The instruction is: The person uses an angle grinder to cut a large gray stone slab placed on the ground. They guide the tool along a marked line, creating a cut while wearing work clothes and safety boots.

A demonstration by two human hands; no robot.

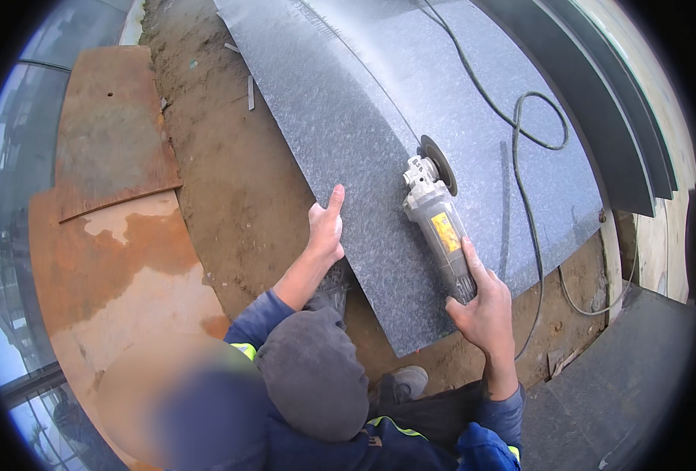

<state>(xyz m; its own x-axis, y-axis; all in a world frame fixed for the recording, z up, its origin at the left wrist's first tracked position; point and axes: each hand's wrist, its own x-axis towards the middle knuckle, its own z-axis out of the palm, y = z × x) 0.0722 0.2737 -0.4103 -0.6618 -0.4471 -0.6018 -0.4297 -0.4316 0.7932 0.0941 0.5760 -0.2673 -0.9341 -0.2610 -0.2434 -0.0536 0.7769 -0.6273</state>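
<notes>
My right hand [481, 306] grips the body of an angle grinder [440, 235], whose black disc [440, 163] sits at the lower end of a straight cut line in a speckled grey stone slab [332, 118]. My left hand [324, 231] holds the slab's left edge, thumb up on the top face and fingers curled at the edge. Pale dust lies or drifts along the upper part of the cut. A black cable [528, 212] loops over the slab's right side and runs down past its front edge.
Stained plywood boards [116, 267] lie left, beside glass panels [10, 157]. Dark slabs [622, 110] stand at upper right; grey slabs [607, 385] lie lower right. Dirt ground [206, 157] shows between. A grey cap [308, 377], a blurred area and my shoe [409, 383] are near the bottom.
</notes>
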